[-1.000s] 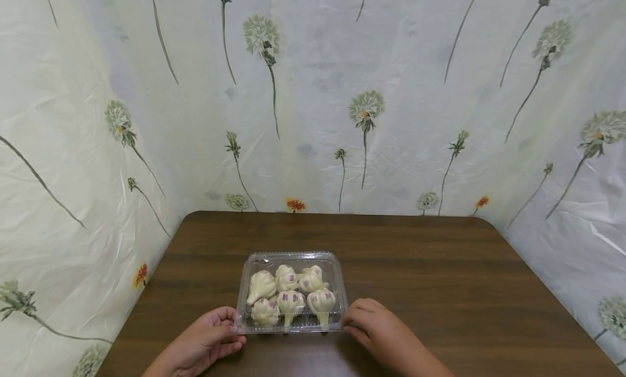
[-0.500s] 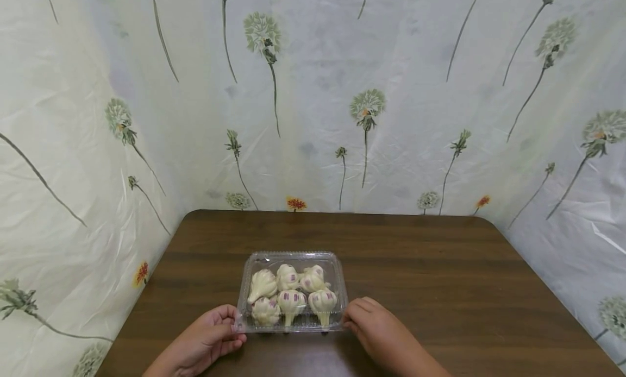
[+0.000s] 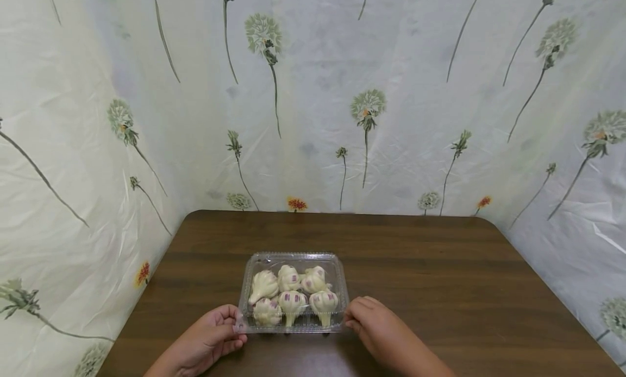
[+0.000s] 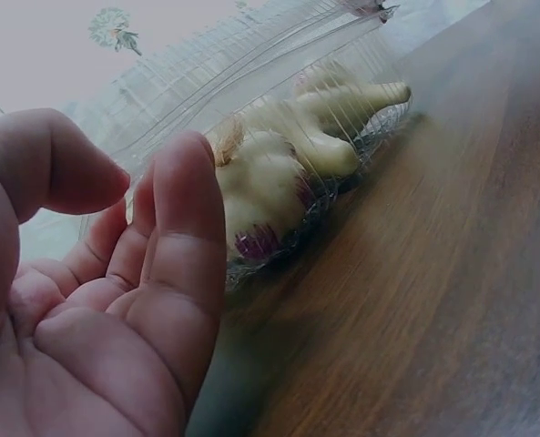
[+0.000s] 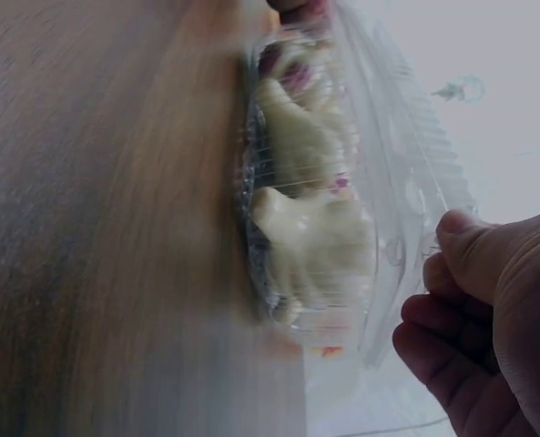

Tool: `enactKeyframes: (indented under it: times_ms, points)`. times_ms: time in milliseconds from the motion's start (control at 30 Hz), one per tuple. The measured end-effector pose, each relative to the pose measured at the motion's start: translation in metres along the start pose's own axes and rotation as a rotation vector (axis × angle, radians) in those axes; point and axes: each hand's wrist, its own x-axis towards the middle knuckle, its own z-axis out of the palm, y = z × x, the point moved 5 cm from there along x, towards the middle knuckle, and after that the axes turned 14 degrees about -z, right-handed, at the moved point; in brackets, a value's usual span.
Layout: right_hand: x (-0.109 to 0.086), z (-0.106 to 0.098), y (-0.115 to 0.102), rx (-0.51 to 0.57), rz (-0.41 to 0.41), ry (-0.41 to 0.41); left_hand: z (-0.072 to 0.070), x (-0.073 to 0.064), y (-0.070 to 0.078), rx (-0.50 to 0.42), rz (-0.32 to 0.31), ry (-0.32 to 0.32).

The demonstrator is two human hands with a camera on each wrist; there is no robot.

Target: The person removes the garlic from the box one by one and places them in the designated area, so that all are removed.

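Observation:
A clear plastic clamshell container point(image 3: 299, 262) lies on the brown wooden table, its lid down. Several whitish garlic bulbs point(image 3: 293, 302) with purple marks sit inside in two rows. At the near left corner, my left hand point(image 3: 207, 336) pinches the rim between thumb and fingers. My right hand point(image 3: 379, 331) grips the near right corner. In the right wrist view, the right thumb point(image 5: 465, 246) presses on the lid's rim with the fingers bent underneath. From the left wrist, the bulbs point(image 4: 260, 196) show through the ribbed side wall, close over the table.
The wooden table point(image 3: 430, 279) stretches away behind and to the right of the container. A pale curtain point(image 3: 313, 94) printed with dandelions hangs along its back and both sides.
The right thumb has drawn in toward the container's corner since one second ago. The container and my left hand stay almost where they were.

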Motion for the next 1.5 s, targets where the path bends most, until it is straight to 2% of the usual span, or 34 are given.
enactKeyframes:
  times_ms: [167, 333, 500, 600, 933, 1100, 1233, 1500]
  points:
    - [0.0, -0.001, 0.0, -0.007, 0.002, 0.008, 0.0, 0.001, -0.001, 0.02, 0.016, -0.007]
    - [0.001, -0.001, 0.001, -0.011, -0.005, 0.017, -0.002, 0.003, -0.002, 0.064, 0.03, 0.034]
    - [0.001, -0.004, 0.001, 0.003, -0.013, 0.034, 0.0, 0.005, -0.001, 0.153, 0.097, 0.07]
    - [0.001, -0.007, 0.002, 0.017, -0.009, 0.04, 0.002, 0.005, -0.001, 0.178, 0.114, 0.072]
    - [0.002, -0.013, 0.002, 0.046, 0.063, 0.019, 0.0, 0.005, -0.003, 0.093, 0.031, 0.001]
    - [0.005, -0.015, 0.002, -0.005, 0.043, 0.05, -0.001, 0.004, -0.005, 0.059, 0.013, -0.026]
    - [0.007, -0.016, 0.005, -0.051, 0.045, 0.086, -0.002, 0.003, -0.005, 0.046, 0.013, -0.022]
    - [0.013, -0.018, 0.015, 0.0, 0.126, 0.142, -0.003, 0.001, -0.002, 0.048, 0.0, -0.005]
